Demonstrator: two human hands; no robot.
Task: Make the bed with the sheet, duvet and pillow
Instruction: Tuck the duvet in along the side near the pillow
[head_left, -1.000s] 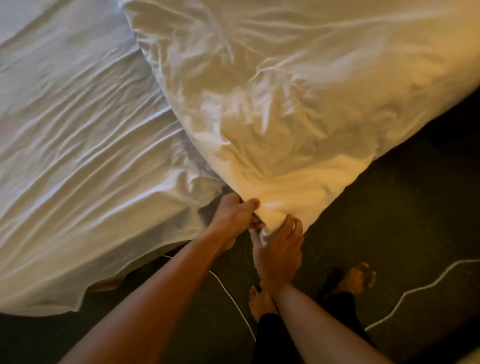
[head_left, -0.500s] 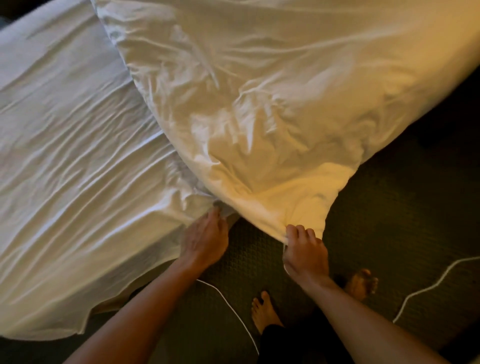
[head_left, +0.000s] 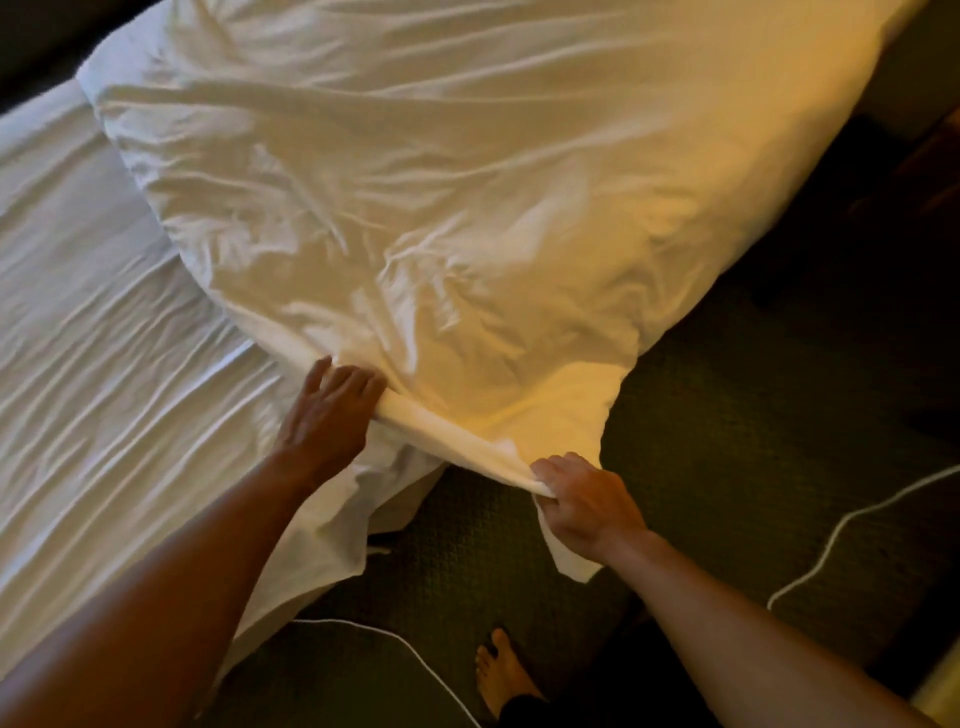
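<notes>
Spreading apart now: both hands were bunched together at the duvet (head_left: 467, 218) corner a sec ago, and they're working outward along its near edge. Left hand (head_left: 327, 410) is lying fairly flat w/ fingers over the edge fold by the sheet (head_left: 104, 364), gripping it loosely at most. Right hand (head_left: 582, 499) is curling tight round the corner, out over the carpet (head_left: 727, 441). Duvet's covering more of the bed, still skewed, sheet showing at left. Prob means the corner's found and pulling square is coming next. Pillow's not in view.
</notes>
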